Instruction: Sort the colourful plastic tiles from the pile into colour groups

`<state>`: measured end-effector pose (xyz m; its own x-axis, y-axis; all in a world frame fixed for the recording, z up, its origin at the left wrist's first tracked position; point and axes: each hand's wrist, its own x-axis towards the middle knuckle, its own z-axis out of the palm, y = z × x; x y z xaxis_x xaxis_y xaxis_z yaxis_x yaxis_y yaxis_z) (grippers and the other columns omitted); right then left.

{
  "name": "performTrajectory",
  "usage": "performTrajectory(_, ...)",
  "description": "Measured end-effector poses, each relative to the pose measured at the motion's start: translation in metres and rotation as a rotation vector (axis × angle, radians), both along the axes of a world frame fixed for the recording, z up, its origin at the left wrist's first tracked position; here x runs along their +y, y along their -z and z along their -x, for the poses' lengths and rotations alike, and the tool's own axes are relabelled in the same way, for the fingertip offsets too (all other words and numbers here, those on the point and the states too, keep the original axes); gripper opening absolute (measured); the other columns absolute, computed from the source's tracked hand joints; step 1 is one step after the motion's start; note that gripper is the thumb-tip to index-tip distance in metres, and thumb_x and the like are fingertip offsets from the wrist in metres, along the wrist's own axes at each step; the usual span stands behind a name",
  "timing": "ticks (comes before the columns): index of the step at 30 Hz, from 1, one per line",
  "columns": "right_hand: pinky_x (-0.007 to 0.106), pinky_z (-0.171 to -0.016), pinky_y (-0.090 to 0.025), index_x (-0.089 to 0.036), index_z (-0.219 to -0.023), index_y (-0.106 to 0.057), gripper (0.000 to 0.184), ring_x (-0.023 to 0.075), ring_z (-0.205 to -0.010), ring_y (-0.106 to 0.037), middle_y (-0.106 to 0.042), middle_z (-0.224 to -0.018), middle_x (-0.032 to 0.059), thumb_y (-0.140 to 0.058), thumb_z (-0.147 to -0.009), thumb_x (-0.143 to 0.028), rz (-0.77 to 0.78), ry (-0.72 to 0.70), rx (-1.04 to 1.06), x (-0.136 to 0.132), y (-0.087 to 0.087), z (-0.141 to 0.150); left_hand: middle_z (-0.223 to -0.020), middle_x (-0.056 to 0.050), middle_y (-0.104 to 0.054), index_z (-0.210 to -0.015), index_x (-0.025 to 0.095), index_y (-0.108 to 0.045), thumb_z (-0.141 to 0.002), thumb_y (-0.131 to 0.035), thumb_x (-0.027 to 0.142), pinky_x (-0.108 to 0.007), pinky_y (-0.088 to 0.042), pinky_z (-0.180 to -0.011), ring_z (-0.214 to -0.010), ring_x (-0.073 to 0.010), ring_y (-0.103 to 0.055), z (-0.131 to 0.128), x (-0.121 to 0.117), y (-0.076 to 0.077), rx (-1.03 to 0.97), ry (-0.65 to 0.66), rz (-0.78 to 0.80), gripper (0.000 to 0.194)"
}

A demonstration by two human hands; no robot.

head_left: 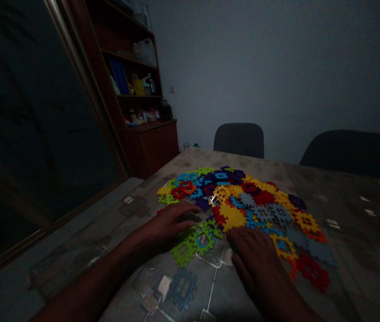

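Observation:
A wide heap of colourful plastic interlocking toy pieces with toothed edges lies on the table. My left hand reaches in from the left, thumb and fingers apart, with nothing seen between them. Beneath and beside it are light green window-frame pieces. My right hand is palm down, its fingers laid at the near edge of a yellow piece; its palm side is hidden. Between my forearms sits a single grey window-frame piece. Right of my right hand are a yellow frame piece and a red piece.
Two dark chairs, one at the far side and one at the right, stand behind the table. A wooden shelf unit with bottles and boxes is at the back left, next to a dark glass panel. The room is dim.

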<state>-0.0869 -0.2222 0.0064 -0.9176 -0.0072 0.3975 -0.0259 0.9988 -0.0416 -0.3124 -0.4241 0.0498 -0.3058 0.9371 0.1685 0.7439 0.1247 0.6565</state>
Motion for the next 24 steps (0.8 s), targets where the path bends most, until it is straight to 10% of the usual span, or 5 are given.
performTrajectory(8, 0.052, -0.116, -0.037, -0.023, -0.152, -0.045, 0.062, 0.0308, -0.144, -0.04, -0.042, -0.158, 0.0117, -0.062, -0.092, -0.028, 0.153, -0.051, -0.22, -0.04, -0.011, 0.033, -0.16, -0.011, -0.038, -0.155, 0.032, -0.037, -0.062, -0.087, 0.007, -0.052, -0.029, -0.12, -0.147, -0.0346, -0.035, -0.002, -0.029, -0.01, 0.122, 0.113, 0.379, 0.108)
performTrajectory(16, 0.056, -0.104, -0.049, -0.019, -0.14, -0.059, 0.052, 0.0378, -0.132, -0.054, -0.053, -0.149, 0.0178, -0.065, -0.089, -0.03, 0.107, -0.037, -0.246, -0.037, -0.001, 0.022, -0.15, -0.008, -0.05, -0.148, 0.034, -0.047, -0.067, -0.086, 0.005, -0.05, -0.035, -0.116, -0.138, -0.0314, -0.044, -0.025, -0.009, -0.009, 0.078, 0.214, 0.293, 0.094)
performTrajectory(24, 0.045, -0.089, -0.056, -0.021, -0.137, -0.057, 0.066, 0.0312, -0.114, -0.066, -0.065, -0.135, 0.015, -0.063, -0.071, -0.016, -0.227, -0.02, 0.065, -0.002, 0.05, -0.035, -0.155, -0.007, -0.047, -0.148, 0.033, -0.048, -0.087, -0.077, 0.027, -0.045, -0.036, -0.117, -0.141, -0.0292, -0.044, -0.034, 0.001, -0.007, 0.053, 0.256, 0.188, 0.068)
